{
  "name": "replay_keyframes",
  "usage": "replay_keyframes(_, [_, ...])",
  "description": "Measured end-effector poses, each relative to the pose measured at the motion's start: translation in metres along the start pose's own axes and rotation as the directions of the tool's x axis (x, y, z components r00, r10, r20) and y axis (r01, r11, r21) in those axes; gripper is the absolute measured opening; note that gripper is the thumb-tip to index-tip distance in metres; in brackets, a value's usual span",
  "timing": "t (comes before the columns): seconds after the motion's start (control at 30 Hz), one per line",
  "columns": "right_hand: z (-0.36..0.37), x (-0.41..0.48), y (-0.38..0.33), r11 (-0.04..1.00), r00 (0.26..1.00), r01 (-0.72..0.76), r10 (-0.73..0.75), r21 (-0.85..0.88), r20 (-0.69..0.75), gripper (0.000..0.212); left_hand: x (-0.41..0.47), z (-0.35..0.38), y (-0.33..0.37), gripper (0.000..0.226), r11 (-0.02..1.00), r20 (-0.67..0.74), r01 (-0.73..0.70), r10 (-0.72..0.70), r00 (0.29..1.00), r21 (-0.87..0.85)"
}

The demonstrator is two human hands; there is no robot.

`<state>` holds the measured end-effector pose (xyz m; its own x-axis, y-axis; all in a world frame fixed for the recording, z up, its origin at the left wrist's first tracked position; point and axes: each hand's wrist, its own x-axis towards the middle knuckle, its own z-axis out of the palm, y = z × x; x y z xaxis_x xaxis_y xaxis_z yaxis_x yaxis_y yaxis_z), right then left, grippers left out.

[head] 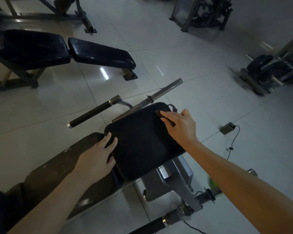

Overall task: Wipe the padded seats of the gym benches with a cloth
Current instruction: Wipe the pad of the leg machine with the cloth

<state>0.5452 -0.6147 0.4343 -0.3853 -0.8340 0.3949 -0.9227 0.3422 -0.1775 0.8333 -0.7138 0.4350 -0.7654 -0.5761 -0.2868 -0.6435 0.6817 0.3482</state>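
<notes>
Cloth (158, 113) is pressed under the straight fingers of the right hand (181, 125) at the far right corner of the black padded seat (139, 146), so most of the pad is found nearer and leftward, where the left hand (95, 157) is laid flat.

Cloth (158, 114) mostly under right hand (181, 127)
</notes>
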Motion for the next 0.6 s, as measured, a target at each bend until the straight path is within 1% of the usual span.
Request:
replay_keyframes(0.13, [0.002, -0.024, -0.023, 0.998, 0.997, 0.003, -0.008, -0.068, -0.071, 0.023, 0.001, 0.002, -0.008, 0.062, 0.998, 0.008, -0.032, 0.033, 0.999, -0.045])
replay_keyframes(0.2, [0.008, -0.039, -0.046, 0.999, 0.996, -0.021, 0.017, -0.048, -0.088, 0.022, 0.002, 0.005, -0.012, 0.063, 0.997, 0.026, -0.057, 0.058, 0.998, -0.046])
replay_keyframes(0.27, [0.018, -0.054, -0.074, 0.999, 0.997, -0.035, 0.033, -0.020, -0.075, 0.023, 0.003, 0.005, -0.018, 0.066, 0.995, 0.061, -0.083, 0.087, 0.994, -0.057])
replay_keyframes(0.37, [0.027, -0.066, -0.103, 0.998, 0.995, -0.061, 0.061, -0.001, -0.076, 0.024, 0.003, 0.002, -0.030, 0.062, 0.976, 0.053, -0.106, 0.118, 0.992, -0.192])
replay_keyframes(0.43, [0.027, -0.068, -0.111, 0.999, 0.998, -0.035, 0.034, -0.012, -0.060, 0.024, -0.002, 0.002, -0.039, 0.059, 0.956, 0.008, -0.096, 0.102, 0.995, -0.279])
replay_keyframes(0.5, [0.028, -0.074, -0.120, 1.000, 1.000, 0.019, -0.019, -0.021, -0.007, 0.028, -0.011, 0.006, -0.046, 0.059, 0.939, -0.005, -0.071, 0.074, 0.997, -0.337])
replay_keyframes(0.6, [0.036, -0.090, -0.142, 0.988, 0.985, 0.150, -0.151, 0.022, 0.082, 0.029, -0.027, 0.014, -0.052, 0.060, 0.914, -0.003, -0.052, 0.055, 0.998, -0.403])
